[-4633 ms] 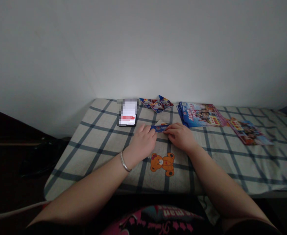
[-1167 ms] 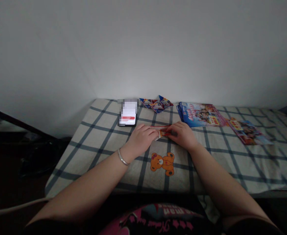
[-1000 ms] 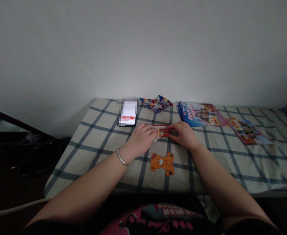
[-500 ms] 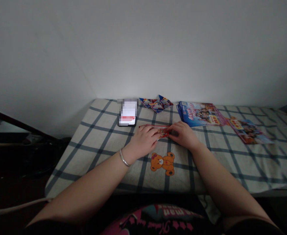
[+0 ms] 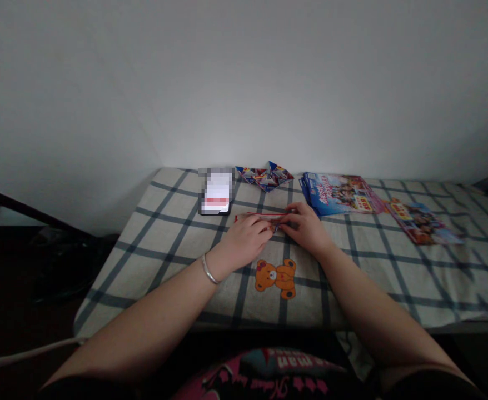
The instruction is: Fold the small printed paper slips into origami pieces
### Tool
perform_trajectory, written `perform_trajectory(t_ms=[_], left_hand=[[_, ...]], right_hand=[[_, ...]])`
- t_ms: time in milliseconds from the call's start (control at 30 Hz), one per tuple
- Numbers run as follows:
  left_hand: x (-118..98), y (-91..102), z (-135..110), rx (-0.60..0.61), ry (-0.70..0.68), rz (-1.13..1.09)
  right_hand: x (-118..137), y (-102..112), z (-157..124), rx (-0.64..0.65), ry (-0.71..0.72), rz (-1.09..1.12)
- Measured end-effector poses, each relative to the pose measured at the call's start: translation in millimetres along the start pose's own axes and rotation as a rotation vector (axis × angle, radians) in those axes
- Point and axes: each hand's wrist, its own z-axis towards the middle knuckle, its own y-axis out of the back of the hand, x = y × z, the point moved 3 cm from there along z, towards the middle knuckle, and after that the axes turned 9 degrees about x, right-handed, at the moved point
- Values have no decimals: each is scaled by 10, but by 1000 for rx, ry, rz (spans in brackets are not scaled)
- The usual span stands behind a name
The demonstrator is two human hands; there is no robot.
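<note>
A small folded strip of printed paper [image 5: 264, 216], red at its edge, lies on the checked cloth [image 5: 173, 244] between my hands. My left hand [image 5: 244, 240], with a silver bracelet on its wrist, presses its curled fingers on the strip's left part. From the right, my right hand [image 5: 306, 228] pinches the strip's other end with closed fingers. Both hands hide most of the paper. An orange bear [image 5: 275, 276] printed on the cloth sits just nearer than my hands.
A lit phone [image 5: 215, 193] lies beyond my left hand. Behind the strip rests a folded paper shape [image 5: 264, 175]. A stack of blue leaflets [image 5: 338, 193] and one separate leaflet [image 5: 421, 222] lie to the right. A white wall stands close behind.
The paper showed blue at first and now shows red. My hands have closed in on it and pressed it flatter against the cloth.
</note>
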Motion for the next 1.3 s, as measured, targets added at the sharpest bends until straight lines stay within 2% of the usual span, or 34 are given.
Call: perform_trajectory(t_ms=[533, 833, 1100, 1300], left_hand=[[-33, -6, -19, 5, -8, 7], [-76, -64, -28, 5, 15, 57], [-72, -80, -18, 15, 31, 32], [-116, -42, 14, 13, 56, 39]], right_hand=[[-32, -56, 51, 15, -70, -13], [-141, -72, 41, -46, -193, -68], [-187, -58, 37, -28, -176, -65], [-188, -117, 24, -54, -91, -32]])
